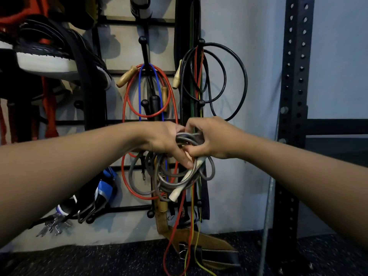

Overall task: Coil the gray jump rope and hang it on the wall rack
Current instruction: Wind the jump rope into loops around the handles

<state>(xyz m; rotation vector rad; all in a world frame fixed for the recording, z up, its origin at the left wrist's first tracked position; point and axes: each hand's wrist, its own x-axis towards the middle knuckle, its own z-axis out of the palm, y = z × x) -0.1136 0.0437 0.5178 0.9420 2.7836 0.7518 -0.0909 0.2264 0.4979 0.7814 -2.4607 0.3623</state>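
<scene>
Together, both hands, left (pixel 165 140) and right (pixel 209 138), grip the coiled gray jump rope (pixel 169 176) before the wall rack (pixel 143 70).

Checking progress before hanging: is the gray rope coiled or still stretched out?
Coiled. The gray rope hangs in several loops below both hands, left hand and right hand, bunched at the top.

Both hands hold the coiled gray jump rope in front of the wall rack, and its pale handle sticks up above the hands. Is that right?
Not quite. In the head view the left hand and right hand do hold the coiled gray jump rope in front of the black wire wall rack, but the pale handle hangs down below the hands, slanting toward the lower left, not up above them.
</scene>
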